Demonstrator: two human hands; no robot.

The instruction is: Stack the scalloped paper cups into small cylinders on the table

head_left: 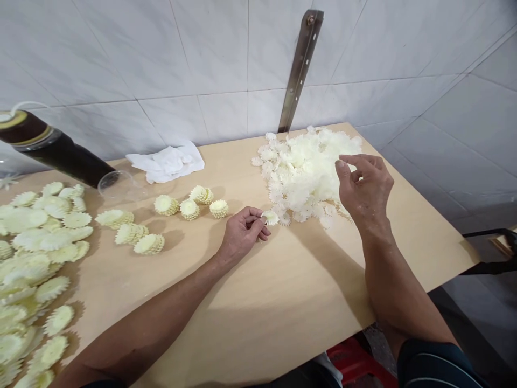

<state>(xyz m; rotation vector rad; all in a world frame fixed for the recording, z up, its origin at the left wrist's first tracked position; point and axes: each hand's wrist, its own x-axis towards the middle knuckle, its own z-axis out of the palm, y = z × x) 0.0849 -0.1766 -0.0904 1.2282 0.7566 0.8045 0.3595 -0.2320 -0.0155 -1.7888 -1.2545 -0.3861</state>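
Note:
Between the thumb and fingers of my left hand [246, 230] is a small pale-yellow flower-shaped piece [270, 217] with a scalloped edge. It lies low over the table, beside the near edge of a heap of thin whitish flower-shaped pieces [301, 167]. My right hand [365, 183] is raised at the right of that heap, thumb and index finger brought together. Whether anything thin sits in that pinch I cannot make out. Left of my left hand stand several short stacks of scalloped yellow pieces [149, 244], some in a group nearer the wall.
Many scalloped yellow pieces [48, 237] cover the left of the wooden table [258, 318]. Behind them are a dark cylinder [81, 159], a clear plastic lid [121, 186] and crumpled white tissue [167, 161]. A metal bracket [301, 70] is against the tiled wall. A red stool [359, 364] shows below.

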